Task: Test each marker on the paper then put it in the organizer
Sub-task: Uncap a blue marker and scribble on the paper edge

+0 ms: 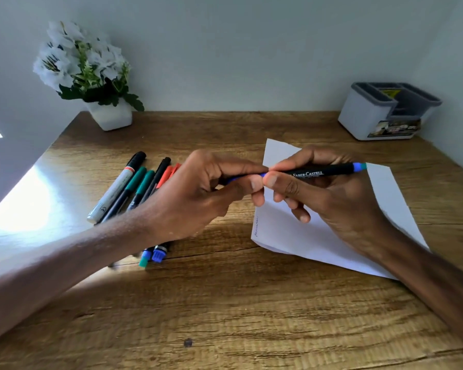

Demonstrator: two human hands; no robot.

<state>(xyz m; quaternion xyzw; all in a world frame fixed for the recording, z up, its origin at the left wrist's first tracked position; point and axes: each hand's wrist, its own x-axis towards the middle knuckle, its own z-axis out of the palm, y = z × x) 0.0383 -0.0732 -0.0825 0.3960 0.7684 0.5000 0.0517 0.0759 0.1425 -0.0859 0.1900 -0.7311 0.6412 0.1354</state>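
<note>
A black Faber-Castell marker [318, 172] with a blue end is held level above the table between both hands. My right hand [329, 193] grips its barrel. My left hand [203, 188] pinches the blue cap end of the same marker, thumbs nearly touching. Under my right hand lies the white paper [286, 231], with a short squiggle near its left edge. Several markers [134, 185], black, green and red, lie in a loose row on the table left of my left hand, partly hidden by my wrist. The grey organizer [366, 116] stands at the back right.
A white pot of white flowers [91, 73] stands at the back left by the wall. Sunlight glares on the wooden table [225, 303] at its left edge. Walls close the table at the back and right.
</note>
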